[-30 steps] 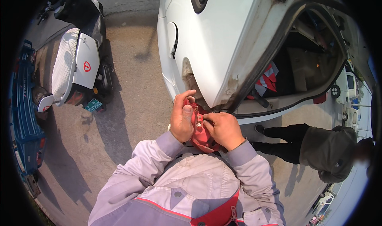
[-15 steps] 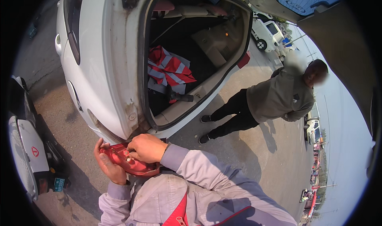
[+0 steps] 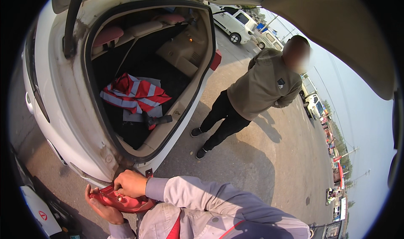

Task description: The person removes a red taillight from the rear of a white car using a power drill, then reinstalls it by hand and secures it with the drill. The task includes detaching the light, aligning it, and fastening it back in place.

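Observation:
A red tail light (image 3: 139, 205) lies low in front of me, close to the rear corner of a white car (image 3: 59, 121), its back side with small fittings facing up. My left hand (image 3: 104, 208) cups it from the left, thumb on top and fingers round the outer edge. Above it my right hand (image 3: 131, 183) is closed, fingertips pressed down on the back of the light; whatever they pinch is hidden. At the car's far rear corner another red light (image 3: 216, 60) sits in place.
Inside the open boot lie a red vest with silver stripes (image 3: 136, 94) and a black-and-red tool (image 3: 158, 121). The raised tailgate (image 3: 345, 33) hangs overhead. A person (image 3: 256, 87) stands at the right behind the car. A white scooter (image 3: 40, 207) is parked at lower left.
My view has shifted, so the car, boot and person sit further left in the picture, and my hands appear lower. Both hands remain at the tail light.

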A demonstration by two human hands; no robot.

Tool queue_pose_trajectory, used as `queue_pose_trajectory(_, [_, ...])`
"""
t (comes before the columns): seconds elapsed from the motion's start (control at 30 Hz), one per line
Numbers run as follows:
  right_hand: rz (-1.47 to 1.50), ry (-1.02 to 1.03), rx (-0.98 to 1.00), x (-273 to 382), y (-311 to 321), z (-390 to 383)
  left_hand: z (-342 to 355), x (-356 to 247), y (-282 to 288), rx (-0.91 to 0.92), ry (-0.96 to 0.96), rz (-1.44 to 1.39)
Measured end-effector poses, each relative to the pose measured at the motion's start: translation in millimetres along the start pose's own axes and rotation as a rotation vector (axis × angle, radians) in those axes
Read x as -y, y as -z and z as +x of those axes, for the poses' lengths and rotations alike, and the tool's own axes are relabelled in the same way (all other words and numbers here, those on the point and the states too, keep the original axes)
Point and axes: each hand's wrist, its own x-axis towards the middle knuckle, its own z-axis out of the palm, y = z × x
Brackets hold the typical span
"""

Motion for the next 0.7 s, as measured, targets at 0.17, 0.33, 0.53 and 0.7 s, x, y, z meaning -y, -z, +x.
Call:
queue_pose_trajectory(0.17, [-0.065, 0.006, 0.007, -0.8, 1.0, -0.7, -0.5, -1.3, -1.7, 0.006, -0.007, -0.018])
queue_pose_trajectory(0.33, [-0.132, -0.024, -0.008, 0.9, -4.4, -1.6, -0.3, -1.4, -2.6, 0.007, -0.009, -0.058])
queue_pose_trajectory(0.53, [0.057, 0.002, 0.076, -7.1, 2.3, 2.0, 2.9, -1.0, -2.2, 0.014, -0.015, -0.109])
queue_pose_trajectory(0.7, [0.118, 0.025, 0.113, -12.9, 4.6, 3.3, 2.9, -1.2, -1.4, 0.006, -0.01, -0.074])
